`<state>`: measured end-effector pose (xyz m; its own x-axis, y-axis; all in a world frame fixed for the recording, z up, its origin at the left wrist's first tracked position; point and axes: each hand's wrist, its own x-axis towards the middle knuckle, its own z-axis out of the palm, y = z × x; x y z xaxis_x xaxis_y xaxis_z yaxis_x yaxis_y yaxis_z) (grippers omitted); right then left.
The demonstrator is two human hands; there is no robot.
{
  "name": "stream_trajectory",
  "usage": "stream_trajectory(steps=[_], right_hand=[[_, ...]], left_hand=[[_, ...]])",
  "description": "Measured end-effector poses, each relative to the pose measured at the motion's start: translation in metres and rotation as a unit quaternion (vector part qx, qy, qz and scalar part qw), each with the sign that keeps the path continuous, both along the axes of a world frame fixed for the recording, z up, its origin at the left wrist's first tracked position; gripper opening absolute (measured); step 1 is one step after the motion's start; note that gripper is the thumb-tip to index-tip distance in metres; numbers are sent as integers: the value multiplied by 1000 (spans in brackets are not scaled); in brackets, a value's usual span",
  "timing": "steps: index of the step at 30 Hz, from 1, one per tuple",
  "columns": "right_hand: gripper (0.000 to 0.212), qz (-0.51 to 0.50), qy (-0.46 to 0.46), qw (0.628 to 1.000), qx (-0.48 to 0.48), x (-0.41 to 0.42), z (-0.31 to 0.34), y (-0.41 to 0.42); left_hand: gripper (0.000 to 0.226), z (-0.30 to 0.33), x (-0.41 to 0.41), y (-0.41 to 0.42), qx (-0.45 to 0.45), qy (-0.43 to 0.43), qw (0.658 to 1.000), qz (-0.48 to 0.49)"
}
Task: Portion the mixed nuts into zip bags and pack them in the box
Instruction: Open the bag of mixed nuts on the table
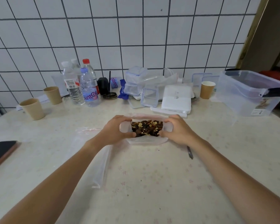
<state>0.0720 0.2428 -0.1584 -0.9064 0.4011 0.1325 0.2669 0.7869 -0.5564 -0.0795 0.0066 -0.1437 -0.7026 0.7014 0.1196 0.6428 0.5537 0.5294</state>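
Observation:
A clear zip bag [146, 140] of mixed nuts [146, 127] lies at the middle of the table, its mouth spread wide. My left hand [116, 130] grips the bag's left edge, thumb below and fingers curled over the top. My right hand [176, 129] grips the right edge the same way. An empty zip bag [94, 159] with a red seal strip lies flat under my left forearm. A large clear plastic box [249, 92] stands at the back right, apart from both hands.
A metal spoon handle [189, 152] pokes out beside my right wrist. A phone [2, 152] lies at the left edge. Paper cups [33, 109], water bottles [87, 86], small lidded containers [136, 81] and a white packet stack [176, 99] line the tiled wall.

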Motion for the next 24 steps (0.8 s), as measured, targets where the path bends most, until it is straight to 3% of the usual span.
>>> stream_trajectory(steps=[3,6,10,16,24], right_hand=[[32,-14,119,992,43,20,4,-17],[16,23,157,986,60,43,7,-49],[22,119,114,985,59,65,-8,-87],[23,141,85,981,104,74,-31,-104],[16,134,99,982,85,72,-35,-101]], left_hand=[[52,1,16,-30,95,11,995,32],[43,-4,24,-68,119,44,990,63],[47,-17,29,-114,87,105,979,151],[40,-45,36,-135,-92,138,957,239],[17,-47,35,-140,44,161,949,266]])
